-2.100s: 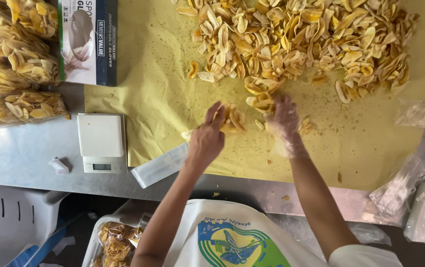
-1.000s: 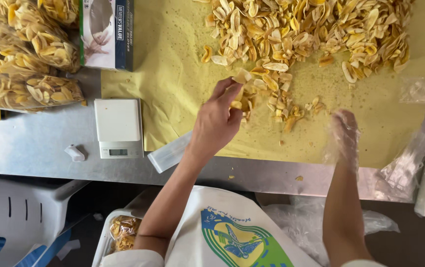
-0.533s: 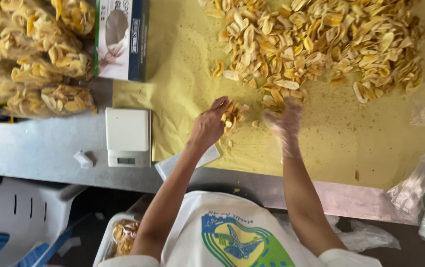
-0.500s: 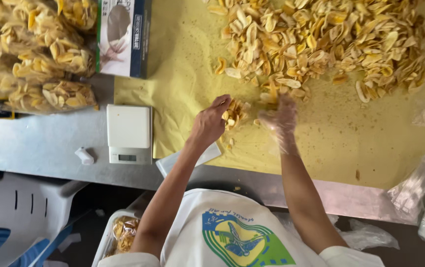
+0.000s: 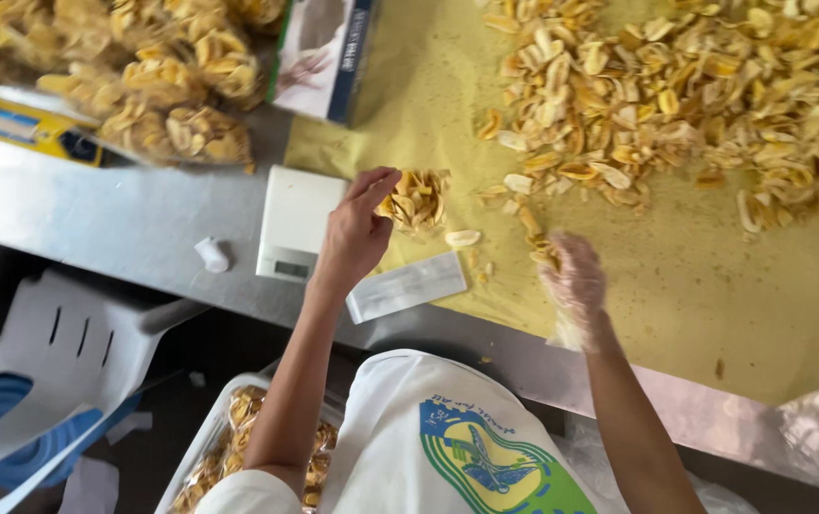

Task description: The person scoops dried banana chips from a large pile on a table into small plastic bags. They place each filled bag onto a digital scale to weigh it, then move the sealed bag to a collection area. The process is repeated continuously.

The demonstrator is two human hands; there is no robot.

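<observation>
Now the left hand (image 5: 357,238) has lifted clear, fingers clenched round a small clear bag of banana chips (image 5: 416,198), held beside the white kitchen scale (image 5: 297,222). The gloved right hand (image 5: 573,284), fingers loosely spread and empty, has dropped onto the yellow paper (image 5: 714,295) by stray chips.

Packages and a screen on the steel worktable

Clear bags of chips (image 5: 157,81) are piled top left, a white-and-blue box (image 5: 319,57) beside them; a small grey display (image 5: 283,269) is set into the white scale.

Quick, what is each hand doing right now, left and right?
Left hand: closed, holding a small bag of chips.
Right hand: open in a clear glove, resting on the yellow paper, holding nothing.
</observation>
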